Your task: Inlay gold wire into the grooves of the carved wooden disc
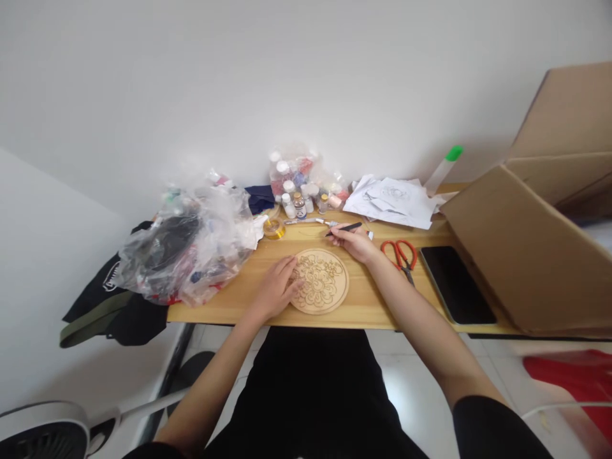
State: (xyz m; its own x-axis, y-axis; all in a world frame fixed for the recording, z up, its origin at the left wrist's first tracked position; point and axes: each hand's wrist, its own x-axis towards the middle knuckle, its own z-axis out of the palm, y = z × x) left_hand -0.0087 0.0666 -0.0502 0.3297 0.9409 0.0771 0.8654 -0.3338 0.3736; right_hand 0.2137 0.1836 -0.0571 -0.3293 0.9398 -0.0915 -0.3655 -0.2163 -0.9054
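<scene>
Clear plastic bags [217, 220] heap at centre left; just below centre, my left hand [277, 288], thumb apart from fingers, rests on the patterned wooden disc [325, 280]; farther right, my right hand [351, 241] clamps its fingers on a black pen-like tool [351, 227].

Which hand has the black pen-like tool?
The right hand: its fingers grip the black pen-like tool beyond the disc. The left hand holds no tool; it lies at the left edge of the round wooden disc.
</scene>
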